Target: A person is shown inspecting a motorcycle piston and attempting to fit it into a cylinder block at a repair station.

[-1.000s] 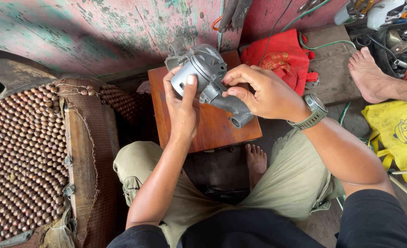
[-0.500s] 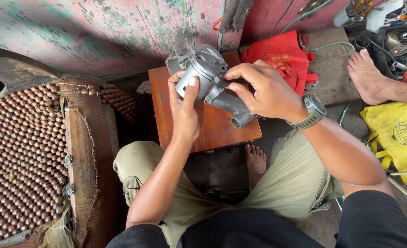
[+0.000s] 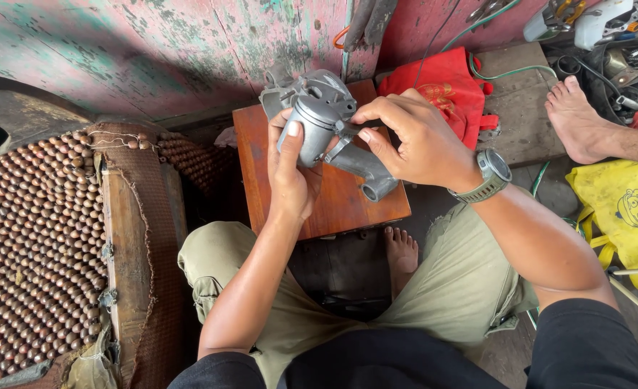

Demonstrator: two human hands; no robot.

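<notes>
The casting is dull grey metal, over a reddish-brown bench. A red bag lies far right, a yellow bag with a dark cartoon print to the right. The beaded mat, left, is brown; the wall is flaking pink and green.

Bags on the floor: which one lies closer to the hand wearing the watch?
The red cloth bag, lying just behind the right hand beside the wooden stool. The yellow bag lies farther off, near another person's bare foot.
</notes>
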